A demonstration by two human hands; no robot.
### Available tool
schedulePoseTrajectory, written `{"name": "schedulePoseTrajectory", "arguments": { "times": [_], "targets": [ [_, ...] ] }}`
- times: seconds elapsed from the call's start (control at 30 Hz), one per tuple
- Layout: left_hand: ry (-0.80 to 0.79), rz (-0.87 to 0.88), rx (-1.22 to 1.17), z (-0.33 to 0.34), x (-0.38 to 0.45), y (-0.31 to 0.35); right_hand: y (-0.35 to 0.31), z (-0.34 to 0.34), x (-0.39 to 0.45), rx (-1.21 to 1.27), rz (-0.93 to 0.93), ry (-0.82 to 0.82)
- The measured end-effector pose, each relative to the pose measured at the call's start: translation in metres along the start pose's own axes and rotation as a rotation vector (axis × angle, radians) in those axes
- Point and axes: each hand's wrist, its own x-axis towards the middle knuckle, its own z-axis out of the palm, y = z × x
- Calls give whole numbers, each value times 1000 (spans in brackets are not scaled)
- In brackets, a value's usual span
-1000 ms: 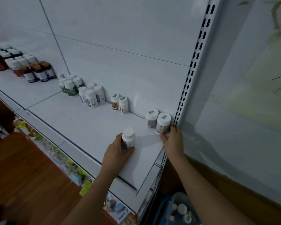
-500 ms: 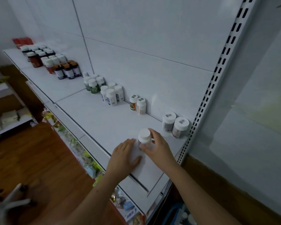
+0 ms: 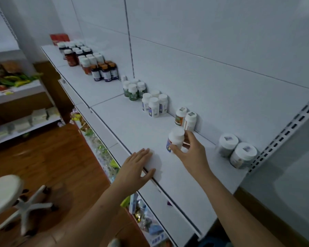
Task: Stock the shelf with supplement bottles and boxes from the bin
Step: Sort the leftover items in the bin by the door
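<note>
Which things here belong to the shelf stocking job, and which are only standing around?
Belongs to the job:
white bottle, gripped by the right hand
left hand, flat on the shelf
bottles already placed, e.g. two wide jars

Just around:
white stool
lower shelf snack packets

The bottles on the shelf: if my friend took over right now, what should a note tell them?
Left hand: flat on the shelf front edge, holding nothing.
Right hand: grips a white-capped bottle standing mid-shelf.
Done: groups of bottles line the back wall, including two wide jars at the right end.
Left: place the held bottle. The bin is barely in view, so what remains cannot be told.
</note>
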Motion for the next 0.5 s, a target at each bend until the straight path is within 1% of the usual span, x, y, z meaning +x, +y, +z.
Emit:
{"name": "schedulePoseTrajectory", "arguments": {
  "times": [0.2, 0.37, 0.5],
  "targets": [
    [41, 14, -41, -38, 47, -94, -17, 75, 63, -10, 7, 42],
    [12, 24, -60, -61, 89, -174, -32, 147, 109, -61, 93, 80],
    [-25, 51, -83, -66, 131, -218, -38, 184, 138, -97, 143, 120]
  ]
}}
